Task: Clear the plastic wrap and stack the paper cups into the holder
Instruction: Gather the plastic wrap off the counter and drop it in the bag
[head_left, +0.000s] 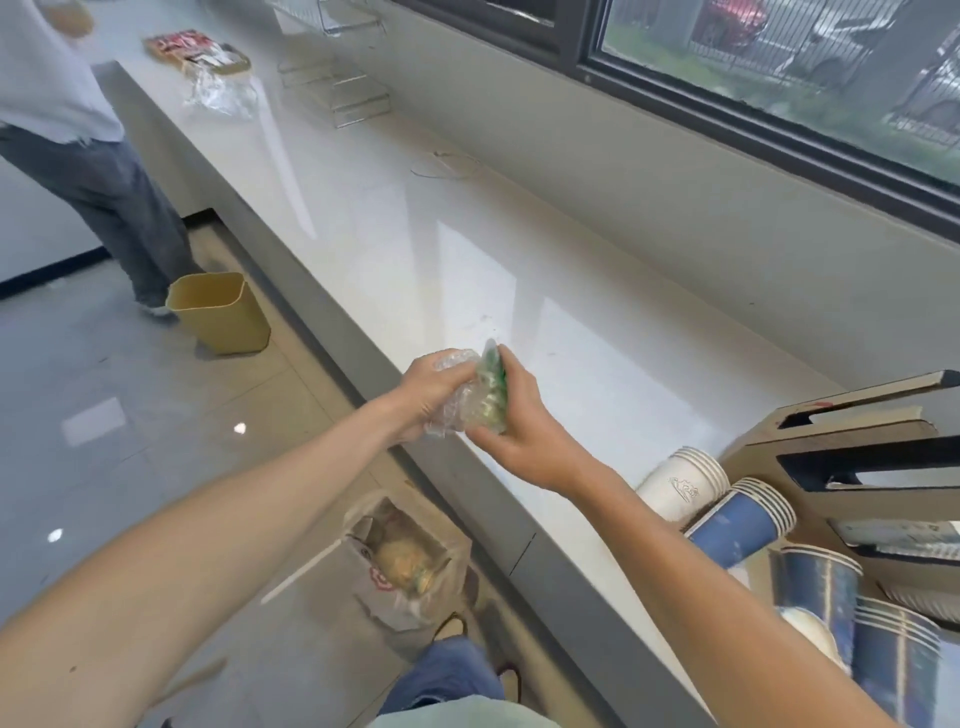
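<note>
A crumpled wad of clear plastic wrap (470, 397) with green print is squeezed between both my hands over the counter's front edge. My left hand (423, 397) grips its left side, my right hand (524, 431) its right side. At the lower right, stacks of paper cups lie on their sides: a white stack (680, 483) and blue stacks (737, 525). More blue cups (893, 649) sit lower still. Behind them stands a brown cardboard holder (852, 447) with dark slots.
The long white counter (467, 249) runs under a window. Wire racks (337, 88), more plastic (223, 93) and a snack box (197, 52) sit far along it. On the floor are a yellow bin (218, 317) and a plastic bag (410, 561). Another person (78, 130) stands at the far left.
</note>
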